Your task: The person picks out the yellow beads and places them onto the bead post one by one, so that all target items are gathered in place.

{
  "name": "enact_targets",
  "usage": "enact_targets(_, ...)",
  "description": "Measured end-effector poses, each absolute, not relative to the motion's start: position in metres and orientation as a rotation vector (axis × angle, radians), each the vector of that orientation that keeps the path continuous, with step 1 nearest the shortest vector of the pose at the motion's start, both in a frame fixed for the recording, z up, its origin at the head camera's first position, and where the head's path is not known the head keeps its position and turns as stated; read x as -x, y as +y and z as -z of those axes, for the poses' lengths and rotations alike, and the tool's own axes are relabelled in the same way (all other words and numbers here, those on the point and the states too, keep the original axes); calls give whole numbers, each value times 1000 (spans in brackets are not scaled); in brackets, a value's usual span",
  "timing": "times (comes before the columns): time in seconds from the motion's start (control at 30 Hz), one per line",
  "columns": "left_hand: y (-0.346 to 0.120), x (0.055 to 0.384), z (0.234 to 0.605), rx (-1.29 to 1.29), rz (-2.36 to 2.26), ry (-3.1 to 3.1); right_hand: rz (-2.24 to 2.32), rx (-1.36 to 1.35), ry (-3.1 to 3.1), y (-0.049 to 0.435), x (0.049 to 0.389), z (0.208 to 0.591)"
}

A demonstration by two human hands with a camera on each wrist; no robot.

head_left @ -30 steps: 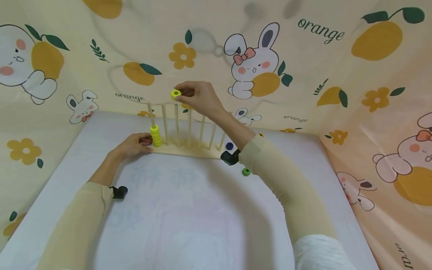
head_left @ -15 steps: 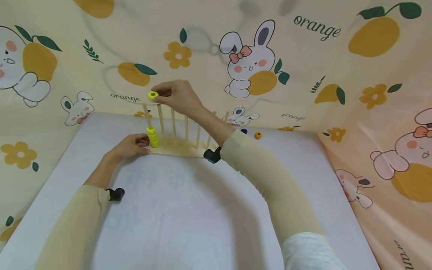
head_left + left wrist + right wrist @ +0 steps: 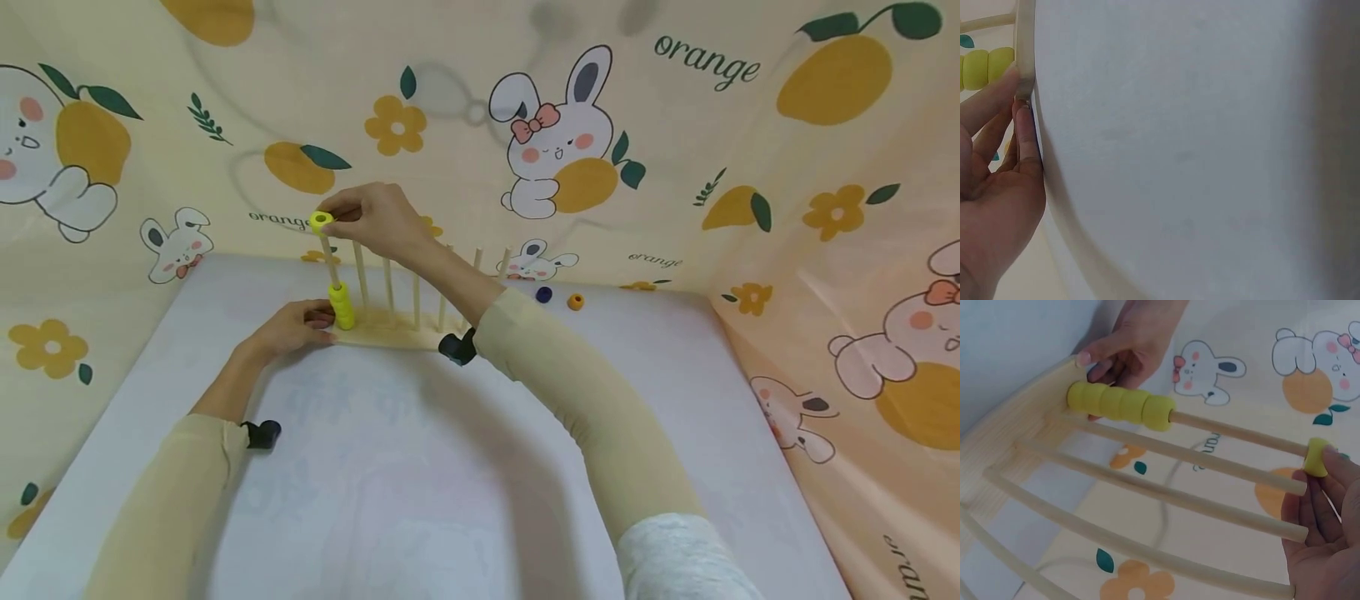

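Observation:
My right hand [image 3: 381, 221] pinches a yellow bead [image 3: 1316, 457] between thumb and fingers at the top of the leftmost wooden peg [image 3: 1235, 430]. In the right wrist view the peg's tip meets the bead. Lower on that peg, several yellow beads [image 3: 342, 308] are stacked against the wooden base [image 3: 382, 335]. With its thumb on the base and fingers round the end, my left hand [image 3: 288, 329] grips the left end of the peg rack. The left wrist view shows the left thumb [image 3: 997, 94] close beside the lowest bead.
More bare pegs [image 3: 416, 292] stand in a row to the right. A dark blue bead [image 3: 543, 294] and an orange bead [image 3: 575, 302] lie behind my right sleeve on the white table [image 3: 360, 467]. A patterned cloth [image 3: 450, 100] rises behind the rack.
My right hand has carried the yellow bead left and slightly down onto the top of the leftmost peg. The left hand has kept its grip. The green bead has gone out of sight behind the right arm.

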State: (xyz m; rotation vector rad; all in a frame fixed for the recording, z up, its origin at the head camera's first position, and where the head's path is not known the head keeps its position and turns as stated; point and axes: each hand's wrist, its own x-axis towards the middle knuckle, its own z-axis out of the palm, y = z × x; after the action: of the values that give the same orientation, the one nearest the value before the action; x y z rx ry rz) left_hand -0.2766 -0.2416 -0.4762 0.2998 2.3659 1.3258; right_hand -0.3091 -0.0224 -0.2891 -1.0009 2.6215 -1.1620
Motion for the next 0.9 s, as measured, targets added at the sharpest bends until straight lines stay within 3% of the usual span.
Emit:
enact_targets(0.47,-239,277,475,-326,-1328,2367,1152,992,2639,-18,310,290)
enact_targets(0.9,-241,276,479,-318,-1333,2380,1341,940,2598,16,309,285)
